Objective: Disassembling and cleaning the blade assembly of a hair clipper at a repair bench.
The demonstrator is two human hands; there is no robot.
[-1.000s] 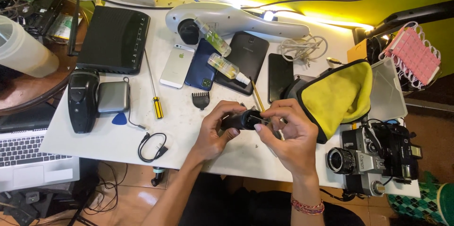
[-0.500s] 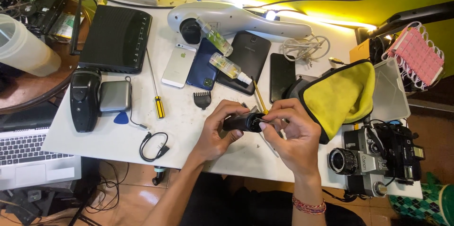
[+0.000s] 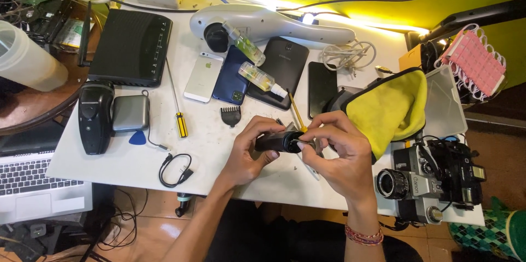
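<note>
My left hand (image 3: 253,152) grips a small black cylindrical device, a trimmer body (image 3: 278,141), held just above the white table (image 3: 126,160). My right hand (image 3: 337,149) pinches the device's right end and also holds a thin yellow-handled tool (image 3: 296,111) that sticks up and away from the fingers. A small black comb attachment (image 3: 230,115) lies on the table just behind my left hand. A yellow cloth (image 3: 390,107) sits right of my right hand.
Phones (image 3: 203,77), a black tablet (image 3: 280,67), small bottles (image 3: 262,78), a white handheld massager (image 3: 268,23), a black router (image 3: 130,47), a yellow screwdriver (image 3: 176,103), a cable (image 3: 174,170) and a black shaver (image 3: 95,117) crowd the table. A film camera (image 3: 424,177) sits right, a laptop (image 3: 38,182) left.
Both hands stay at the same spot with the black device between them. Only the fingers of my right hand have shifted slightly on its end.
</note>
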